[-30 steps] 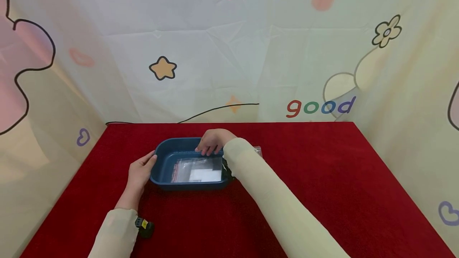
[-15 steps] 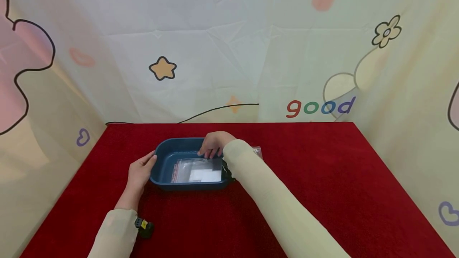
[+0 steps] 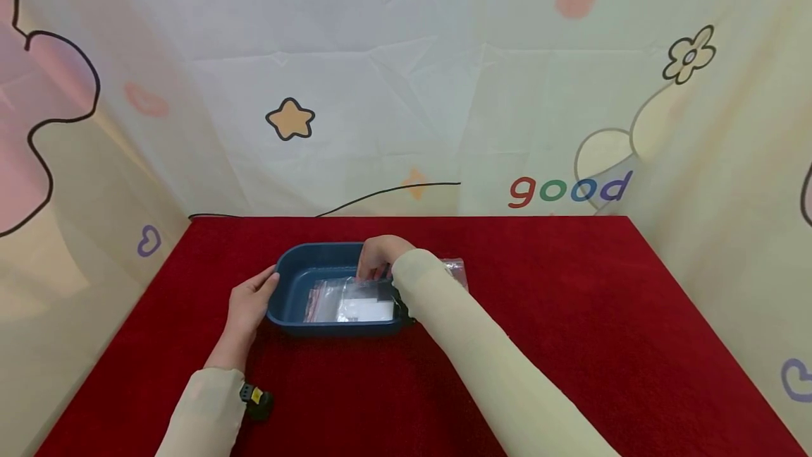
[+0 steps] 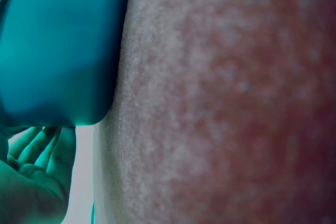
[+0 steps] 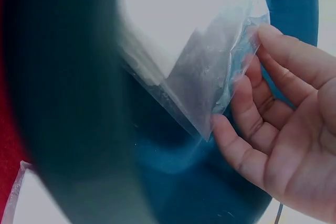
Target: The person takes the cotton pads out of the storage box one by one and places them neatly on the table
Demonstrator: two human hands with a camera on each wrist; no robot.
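A blue plastic basin (image 3: 317, 251) stands on the red tabletop with clear plastic zip bags (image 3: 364, 310) in it; one holds a white card-like piece. My left hand (image 3: 249, 305) grips the basin's left rim, thumb on top. In the left wrist view that hand (image 4: 37, 177) lies against the basin's outer wall (image 4: 58, 51). My right hand (image 3: 377, 259) reaches into the basin's right half. From the right wrist, this hand (image 5: 289, 124) pinches the edge of a clear zip bag (image 5: 199, 77), its white content seen through the film. The head view hides part of the fingertips.
Another clear bag (image 3: 455, 270) lies on the red cloth (image 3: 558, 302) right of the basin, partly behind the right sleeve (image 3: 482, 344). A patterned curtain (image 3: 355, 90) hangs behind the table. A small black device (image 3: 256, 400) sits at the left wrist.
My right hand has lowered into the basin and taken the bag's edge in its fingers; the bag has shifted slightly, its film creasing upward. My left hand stays on the rim.
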